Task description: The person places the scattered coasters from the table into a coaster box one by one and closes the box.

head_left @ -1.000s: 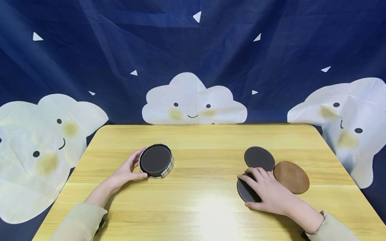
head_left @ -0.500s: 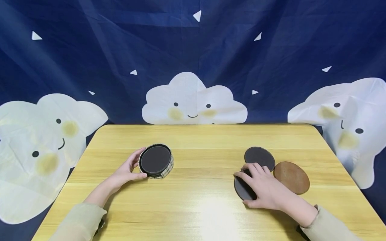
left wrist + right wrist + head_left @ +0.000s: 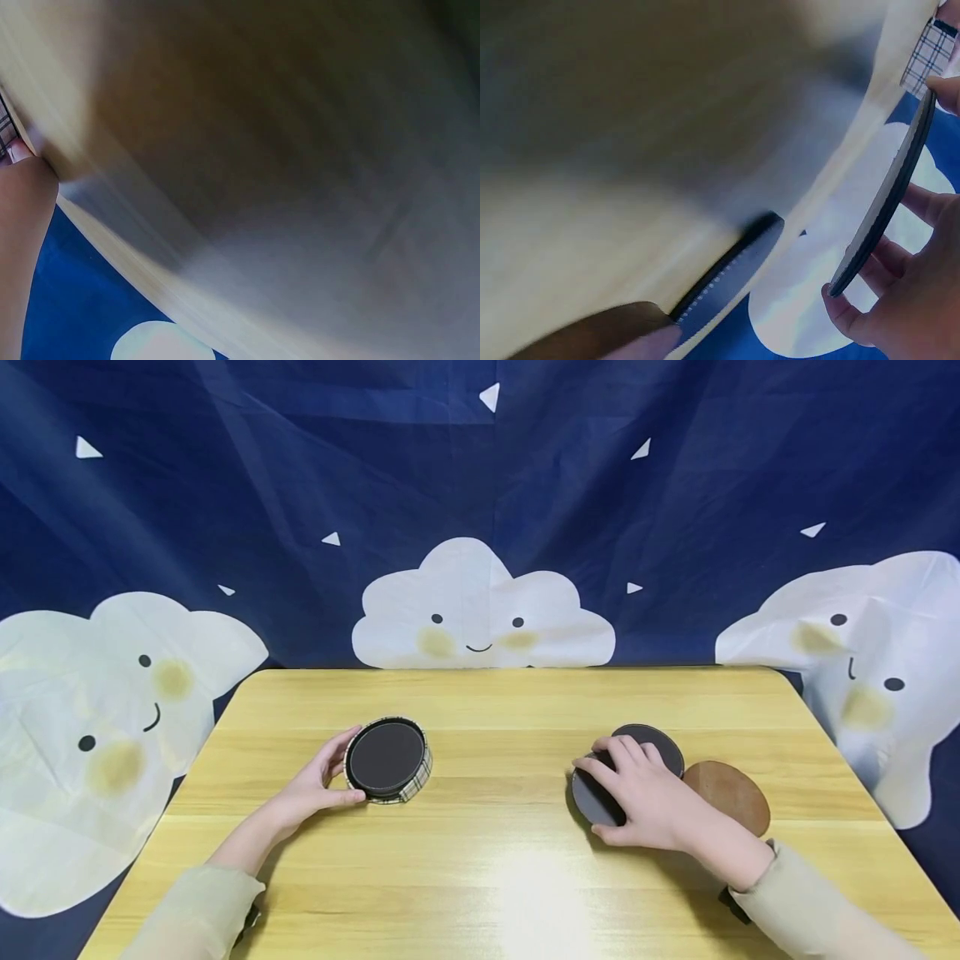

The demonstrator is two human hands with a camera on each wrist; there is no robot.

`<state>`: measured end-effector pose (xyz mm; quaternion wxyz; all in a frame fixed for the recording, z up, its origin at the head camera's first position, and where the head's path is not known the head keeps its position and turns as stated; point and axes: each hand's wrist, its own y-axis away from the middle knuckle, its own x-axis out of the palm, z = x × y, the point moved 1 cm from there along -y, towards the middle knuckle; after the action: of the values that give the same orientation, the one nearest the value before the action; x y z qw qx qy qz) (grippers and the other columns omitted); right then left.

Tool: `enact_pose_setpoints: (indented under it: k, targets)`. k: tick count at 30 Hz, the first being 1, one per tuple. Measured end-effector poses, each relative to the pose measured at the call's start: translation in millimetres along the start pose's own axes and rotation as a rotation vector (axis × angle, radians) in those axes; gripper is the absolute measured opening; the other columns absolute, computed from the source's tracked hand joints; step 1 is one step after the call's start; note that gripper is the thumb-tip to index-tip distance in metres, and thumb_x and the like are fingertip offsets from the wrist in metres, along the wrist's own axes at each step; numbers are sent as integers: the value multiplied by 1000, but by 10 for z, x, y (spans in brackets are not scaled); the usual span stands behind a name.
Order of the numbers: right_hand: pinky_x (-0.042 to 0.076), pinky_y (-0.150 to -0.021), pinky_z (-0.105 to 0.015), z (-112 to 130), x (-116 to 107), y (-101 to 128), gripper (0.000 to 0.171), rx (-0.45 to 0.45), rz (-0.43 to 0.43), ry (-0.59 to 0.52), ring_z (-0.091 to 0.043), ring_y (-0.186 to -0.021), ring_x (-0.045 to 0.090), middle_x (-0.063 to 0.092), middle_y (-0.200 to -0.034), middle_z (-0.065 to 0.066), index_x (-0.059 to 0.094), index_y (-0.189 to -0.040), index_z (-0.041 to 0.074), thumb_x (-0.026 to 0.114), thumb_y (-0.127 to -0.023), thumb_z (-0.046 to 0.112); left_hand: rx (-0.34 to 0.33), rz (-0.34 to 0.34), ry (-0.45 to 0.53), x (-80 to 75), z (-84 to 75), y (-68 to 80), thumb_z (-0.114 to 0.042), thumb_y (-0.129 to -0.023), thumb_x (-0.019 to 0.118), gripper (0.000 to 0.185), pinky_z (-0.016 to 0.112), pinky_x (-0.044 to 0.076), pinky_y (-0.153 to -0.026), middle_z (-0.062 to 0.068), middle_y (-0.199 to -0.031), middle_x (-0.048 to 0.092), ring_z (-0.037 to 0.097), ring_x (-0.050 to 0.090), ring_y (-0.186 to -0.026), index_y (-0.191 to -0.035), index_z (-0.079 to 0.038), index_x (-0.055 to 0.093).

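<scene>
My right hand (image 3: 609, 795) grips a dark round coaster (image 3: 588, 797) by its rim and holds it tilted just above the wooden table (image 3: 495, 860). In the right wrist view this coaster (image 3: 889, 199) shows edge-on, with fingers (image 3: 924, 204) curled behind it. Behind that hand a second dark coaster (image 3: 663, 742) lies flat, and a brown coaster (image 3: 735, 795) lies to its right. At the left, my left hand (image 3: 347, 768) holds the side of a round plaid-walled holder (image 3: 420, 777), which has a dark coaster (image 3: 387, 756) on top.
A blue cloth with white cloud faces (image 3: 480, 610) hangs behind the table. The table's far edge (image 3: 517, 671) runs along it. The left wrist view is a blur of tabletop, with a bit of the hand (image 3: 22, 225) at the left.
My right hand has lifted its dark coaster off the table and carried it a little left and away from me. The left hand and the holder have stayed put.
</scene>
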<state>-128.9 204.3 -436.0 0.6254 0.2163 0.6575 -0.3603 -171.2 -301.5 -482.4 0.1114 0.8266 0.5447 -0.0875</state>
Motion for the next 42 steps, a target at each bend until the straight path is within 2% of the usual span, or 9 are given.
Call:
enact_pose_setpoints:
  k: [5, 16, 23, 42]
  targets:
    - [42, -93, -53, -30, -28, -116, 80, 10, -19, -12, -33, -126, 51, 53, -137, -18, 60, -141, 14, 87, -73, 47, 1, 6, 5, 0, 3, -3, -6, -88, 85, 104, 6, 33, -106, 27, -162, 37, -11, 49, -128, -170, -12, 21]
    - [41, -92, -49, -48, -39, -378, 79, 8, 6, -30, -34, -126, 50, 52, -139, -18, 59, -143, 14, 84, -77, 48, 7, 5, 12, 3, 6, -10, -6, -88, 85, 104, 5, 32, -106, 27, -162, 37, -11, 49, -128, -170, -11, 21]
    - [41, -93, -51, -46, -39, -531, 79, -11, 16, -27, -35, -125, 50, 52, -139, -19, 60, -143, 14, 84, -76, 49, 5, 7, 13, 1, 10, 3, -5, -89, 85, 104, 6, 33, -105, 27, -163, 36, -11, 49, -128, -170, -12, 21]
    - [41, -97, -50, 134, -19, -1019, 78, -76, 17, -43, -34, -129, 48, 52, -140, -17, 58, -144, 18, 83, -77, 50, -7, 8, 15, 0, 16, -4, -6, -88, 85, 104, 6, 31, -104, 26, -164, 35, -12, 48, -128, -170, -12, 21]
